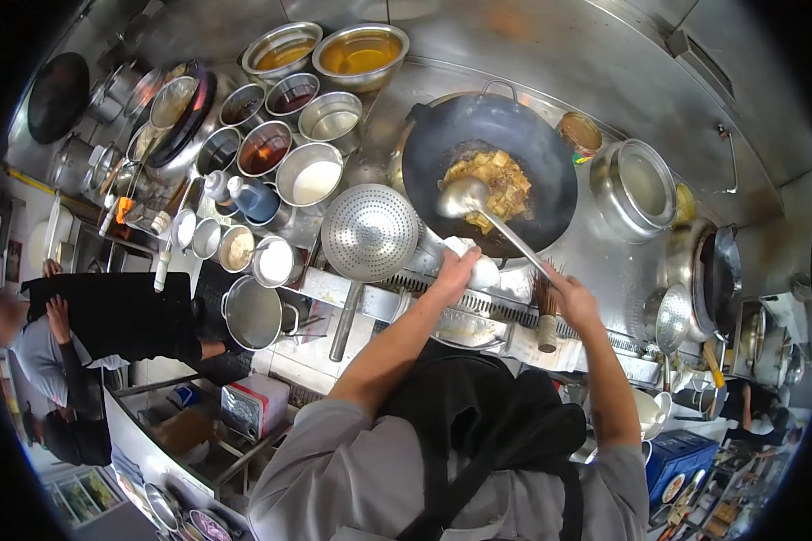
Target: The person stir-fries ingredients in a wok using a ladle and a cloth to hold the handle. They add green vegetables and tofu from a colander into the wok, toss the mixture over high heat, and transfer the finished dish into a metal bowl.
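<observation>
A dark wok (440, 128) sits on the steel range before me, with browned, sauced chunks of food (504, 186) in its bottom. At the wok's near rim my left hand (459, 276) grips a folded white cloth (485, 273); the cloth covers whatever part of the rim lies under it. My right hand (575, 301) is closed around the handle of a steel ladle (463, 196). The ladle's bowl rests on the left part of the food, its rounded back facing up. Just below that handle, a bamboo wok brush (547, 318) stands near my right hand.
A perforated strainer (370, 233) lies left of the wok. Beyond it stand several steel seasoning pots (309, 174) and two basins of yellow liquid (361, 54). A lidded steel pot (635, 189) and a tin can (580, 134) are on the right. Another person (61, 351) stands far left.
</observation>
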The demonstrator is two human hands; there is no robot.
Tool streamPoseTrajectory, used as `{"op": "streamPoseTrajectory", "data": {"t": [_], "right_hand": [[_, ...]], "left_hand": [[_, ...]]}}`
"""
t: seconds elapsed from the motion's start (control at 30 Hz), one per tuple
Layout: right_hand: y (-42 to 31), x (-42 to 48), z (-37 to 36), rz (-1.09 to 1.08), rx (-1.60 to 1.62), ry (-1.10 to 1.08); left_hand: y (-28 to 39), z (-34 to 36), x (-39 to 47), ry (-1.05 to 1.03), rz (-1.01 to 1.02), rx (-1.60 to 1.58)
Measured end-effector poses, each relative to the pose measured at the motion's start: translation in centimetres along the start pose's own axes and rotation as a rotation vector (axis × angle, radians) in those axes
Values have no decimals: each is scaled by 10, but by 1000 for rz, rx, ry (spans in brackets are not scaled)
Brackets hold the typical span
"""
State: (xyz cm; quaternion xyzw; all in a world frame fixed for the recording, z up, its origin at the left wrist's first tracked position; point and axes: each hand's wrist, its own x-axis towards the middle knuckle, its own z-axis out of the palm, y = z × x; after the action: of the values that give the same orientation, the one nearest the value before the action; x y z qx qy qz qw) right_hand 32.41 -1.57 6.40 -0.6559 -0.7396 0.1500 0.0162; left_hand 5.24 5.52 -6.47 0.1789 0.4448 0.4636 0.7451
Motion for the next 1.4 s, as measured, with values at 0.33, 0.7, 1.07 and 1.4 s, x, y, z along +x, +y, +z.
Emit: {"op": "streamPoseTrajectory", "data": {"t": [0.33, 0.7, 1.07, 1.4], "right_hand": [[-44, -96, -188, 117, -430, 186], [-15, -16, -91, 251, -78, 83], [-53, -67, -87, 219, -22, -71], [-37, -63, -58, 27, -137, -16]], "left_hand": [[33, -2, -30, -192, -216, -17], [27, 5, -7, -134, -179, -49], [15, 29, -20, 40, 87, -12], [-34, -7, -82, 99, 185, 149]]}}
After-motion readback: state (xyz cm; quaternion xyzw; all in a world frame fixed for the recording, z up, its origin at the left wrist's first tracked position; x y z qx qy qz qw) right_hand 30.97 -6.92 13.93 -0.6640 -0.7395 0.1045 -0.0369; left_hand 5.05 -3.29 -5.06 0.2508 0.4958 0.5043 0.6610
